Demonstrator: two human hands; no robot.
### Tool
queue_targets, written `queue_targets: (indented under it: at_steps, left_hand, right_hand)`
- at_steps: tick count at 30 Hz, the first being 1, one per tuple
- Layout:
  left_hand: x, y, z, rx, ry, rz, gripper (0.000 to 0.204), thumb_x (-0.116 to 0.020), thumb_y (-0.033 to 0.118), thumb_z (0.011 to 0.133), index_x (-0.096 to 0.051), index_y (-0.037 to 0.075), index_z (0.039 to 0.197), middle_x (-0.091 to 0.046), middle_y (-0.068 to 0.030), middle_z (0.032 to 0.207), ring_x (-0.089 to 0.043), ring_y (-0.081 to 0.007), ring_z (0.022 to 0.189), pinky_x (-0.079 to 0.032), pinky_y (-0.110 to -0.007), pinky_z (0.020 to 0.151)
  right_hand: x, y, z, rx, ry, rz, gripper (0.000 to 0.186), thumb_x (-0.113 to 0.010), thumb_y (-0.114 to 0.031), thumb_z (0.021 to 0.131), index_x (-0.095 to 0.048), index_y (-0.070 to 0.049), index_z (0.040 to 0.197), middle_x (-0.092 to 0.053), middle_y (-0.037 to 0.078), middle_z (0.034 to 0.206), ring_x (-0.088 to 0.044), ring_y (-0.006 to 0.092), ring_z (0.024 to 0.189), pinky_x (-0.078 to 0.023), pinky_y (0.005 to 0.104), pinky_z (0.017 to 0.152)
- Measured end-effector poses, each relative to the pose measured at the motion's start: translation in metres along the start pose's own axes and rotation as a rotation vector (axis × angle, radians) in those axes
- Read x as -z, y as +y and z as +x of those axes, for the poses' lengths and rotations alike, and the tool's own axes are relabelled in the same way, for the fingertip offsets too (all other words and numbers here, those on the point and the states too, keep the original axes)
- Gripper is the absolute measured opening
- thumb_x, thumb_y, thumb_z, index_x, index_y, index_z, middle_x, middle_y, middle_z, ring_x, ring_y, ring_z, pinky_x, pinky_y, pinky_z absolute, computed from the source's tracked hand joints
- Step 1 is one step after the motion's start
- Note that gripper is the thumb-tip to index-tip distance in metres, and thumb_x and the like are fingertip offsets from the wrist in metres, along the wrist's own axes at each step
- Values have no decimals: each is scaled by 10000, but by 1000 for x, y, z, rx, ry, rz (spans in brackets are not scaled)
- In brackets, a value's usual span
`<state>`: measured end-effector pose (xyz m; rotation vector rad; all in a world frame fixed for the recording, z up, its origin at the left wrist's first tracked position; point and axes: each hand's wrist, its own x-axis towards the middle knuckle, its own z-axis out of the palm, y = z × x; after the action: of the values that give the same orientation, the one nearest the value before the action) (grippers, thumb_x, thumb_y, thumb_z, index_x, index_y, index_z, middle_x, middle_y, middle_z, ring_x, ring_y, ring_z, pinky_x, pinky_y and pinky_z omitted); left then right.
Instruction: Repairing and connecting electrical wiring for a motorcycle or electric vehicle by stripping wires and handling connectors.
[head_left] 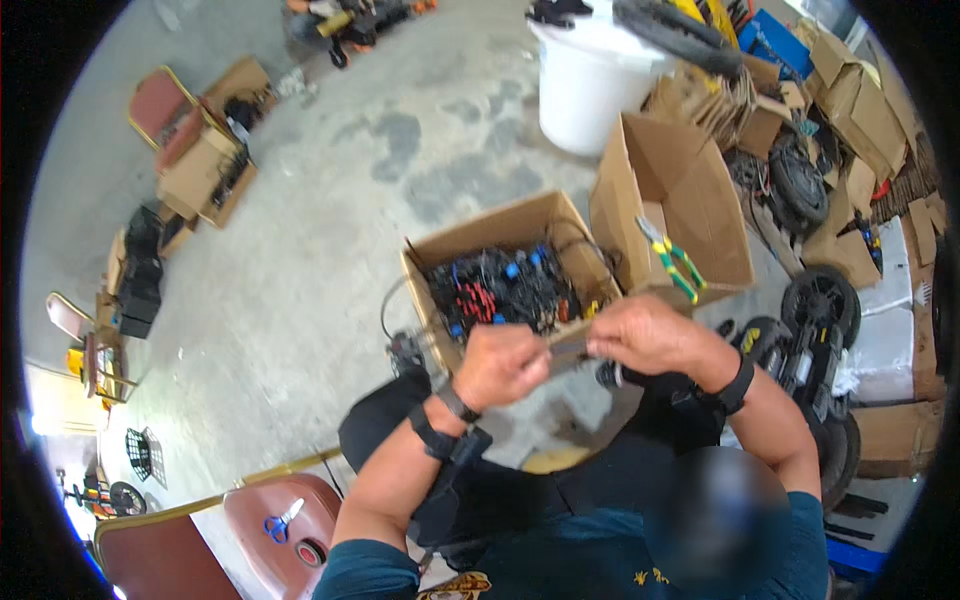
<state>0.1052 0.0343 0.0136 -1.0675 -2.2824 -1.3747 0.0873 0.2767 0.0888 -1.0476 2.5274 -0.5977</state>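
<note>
My left hand (502, 364) is closed, its fingers curled round one end of a thin dark cable (568, 350). Pinching the other end is my right hand (645, 336), so the short stretch shows between the two. Both hands are over the near edge of an open cardboard box (490, 228). Tangled black cables (510, 285) with blue, red and orange connectors fill it. A second cardboard box (722, 225), taller, stands to the right. Pliers with green and yellow handles (680, 270) rest against its near side, beyond my right hand.
A reddish chair (255, 515) at the lower left bears blue-handled scissors (283, 521) and a tape roll (311, 551). A white bucket (585, 95) stands beyond the boxes. Black wheels (822, 305) and cardboard crowd the right side. A black basket (143, 454) sits on the left floor.
</note>
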Motion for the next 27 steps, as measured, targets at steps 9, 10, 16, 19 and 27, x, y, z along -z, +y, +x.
queue_targets:
  at_steps: [9,10,16,19,27]
  left_hand:
    - [-3,41,9,12,-56,-32,53,-654,73,743,-617,38,731,-558,-94,619,-565,-276,537,-445,-369,496]
    - [-3,45,10,12,-69,-83,57,-654,77,750,-616,38,732,-558,-95,620,-563,-275,537,-442,-367,496]
    - [2,75,19,4,-147,-145,59,-654,76,768,-616,36,747,-555,-94,618,-557,-268,531,-429,-362,489]
    - [0,94,27,-45,-121,-66,55,-655,75,769,-616,38,757,-543,-85,607,-553,-262,527,-426,-361,486]
    - [23,127,28,-275,-5,153,134,-600,195,765,-551,79,722,-524,-88,622,-555,-304,537,-431,-424,483]
  right_hand:
    - [1,-6,-18,22,-140,415,184,-588,-219,882,-651,-46,888,-671,66,704,-647,249,647,-494,364,616]
    - [3,-11,-23,32,-141,416,184,-588,-219,882,-651,-46,888,-671,66,704,-647,249,647,-494,364,616]
    - [11,-18,-53,289,90,148,121,-615,-210,876,-631,-90,887,-611,101,653,-603,341,612,-469,428,573]
    - [23,-25,-70,166,-23,351,129,-588,-164,880,-632,-74,962,-626,109,692,-622,316,649,-486,408,617]
    - [56,-68,-72,233,-7,219,269,-591,-27,763,-651,-55,1023,-638,135,745,-628,322,721,-485,402,662]
